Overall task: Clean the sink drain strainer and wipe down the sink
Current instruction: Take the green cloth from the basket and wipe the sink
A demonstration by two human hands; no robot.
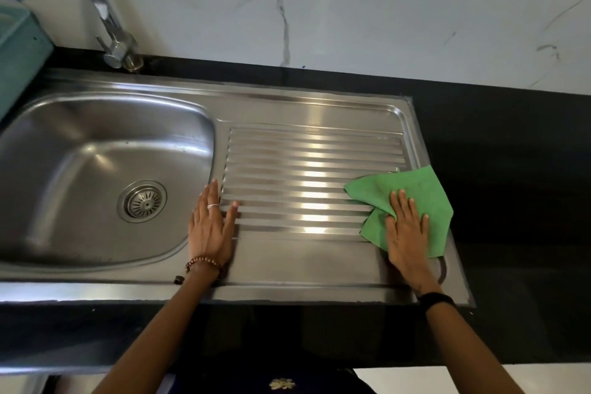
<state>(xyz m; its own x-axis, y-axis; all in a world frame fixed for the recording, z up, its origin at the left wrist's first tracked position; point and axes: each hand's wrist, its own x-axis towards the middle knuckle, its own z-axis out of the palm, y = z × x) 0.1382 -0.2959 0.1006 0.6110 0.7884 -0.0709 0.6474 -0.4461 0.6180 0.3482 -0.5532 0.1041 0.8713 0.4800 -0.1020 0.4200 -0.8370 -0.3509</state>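
Your right hand [407, 227] presses flat on the cloth [412, 198]; your left hand [211, 230] lies flat on the sink [319, 105].

Fingers on both hands are straight, gripping nothing. Your right palm holds the green cloth down at the right end of the ribbed drainboard [303, 176], the cloth's far corner reaching onto the black bench [511, 169]. Your left hand rests beside the basin's right rim, thumb on the ribs. Your strainer [144, 201] sits in the drain at the basin's bottom. Your tap [102, 9] stands at the back left.
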